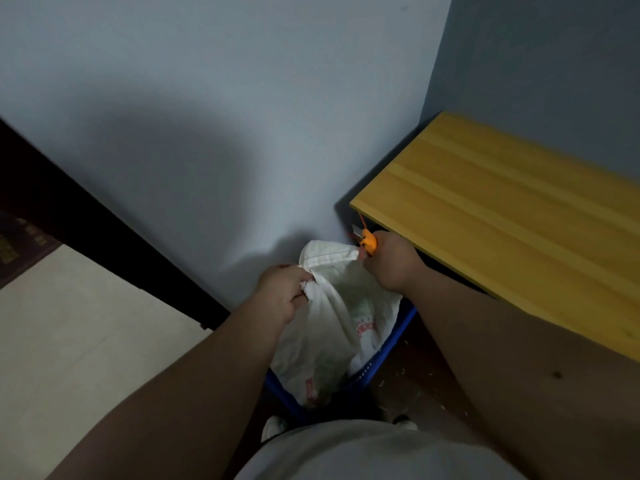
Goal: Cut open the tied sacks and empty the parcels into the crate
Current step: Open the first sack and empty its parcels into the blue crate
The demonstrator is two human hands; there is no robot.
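The person's pale shirt (374, 452) fills the bottom edge of the head view, nearest the camera, and both bare forearms reach forward and down from it. Just past the shirt hem the tip of a white shoe (273, 427) shows on the dark floor.

The left hand (282, 289) is closed tight on a bunch of cloth at the left side of the sack's neck, fingers curled in and thumb pressed over the gather. The right hand (391, 261) is wrapped in a fist around the orange handle of a utility knife (367, 242), whose short grey blade points up and left, just beside the top right corner of the sack. A thin orange tie (361, 220) sticks up by the blade; whether it is already cut cannot be told.

The white woven sack (332, 327), printed with faded red and green marks, stands upright inside a blue plastic crate (381, 362), its folded top edge held up between the two hands. Only the right and near rims of the crate show around the sack. No parcels can be seen.

A yellow wooden tabletop (502, 216) lies to the right, close to the right hand. A pale grey-blue wall (225, 116) stands behind the sack, and light floor tiles (69, 341) spread on the left
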